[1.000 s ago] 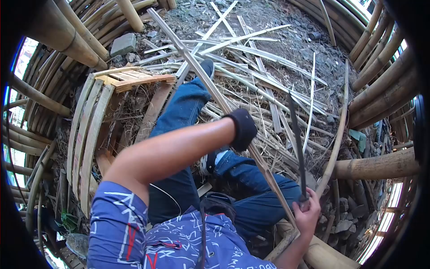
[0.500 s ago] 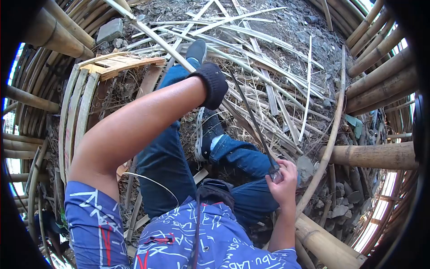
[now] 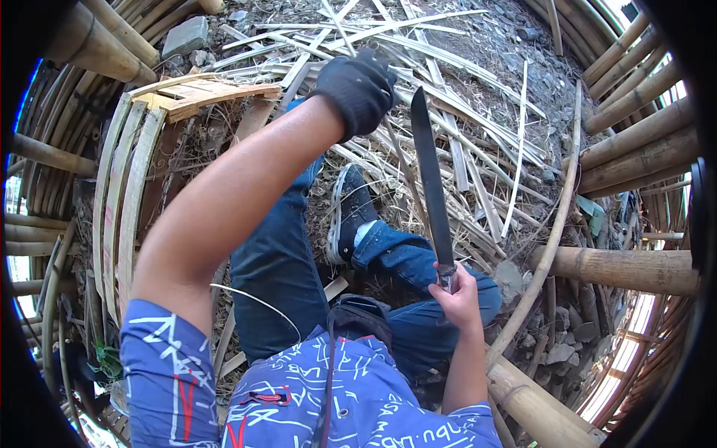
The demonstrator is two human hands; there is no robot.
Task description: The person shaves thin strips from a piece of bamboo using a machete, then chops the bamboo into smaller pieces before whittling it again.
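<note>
My left hand [image 3: 357, 93], in a black knit glove, is closed around a long, thin bamboo strip [image 3: 407, 168]. The strip comes out above the glove and also runs down from it toward my bent knee. In my bare right hand [image 3: 459, 295] is the handle of a machete [image 3: 429, 175], fingers wrapped around it near my thigh. Its dark blade points up and away from me, broad side toward the camera, just right of the strip's lower part. Between the gloved hand and my legs shows a dark shoe [image 3: 349, 213].
Split bamboo strips [image 3: 448, 67] lie scattered over the rubble ground ahead. A slatted wooden stool [image 3: 138, 187] stands at the left. Bamboo poles [image 3: 620, 265] frame both sides, with a thin curved pole [image 3: 556, 224] and stones [image 3: 564, 351] on my right. A grey block [image 3: 185, 37] sits at upper left.
My gloved left hand has moved forward and slightly right, and the strip has swung to a steeper angle. The machete has turned from edge-on to broad side and points more upright.
</note>
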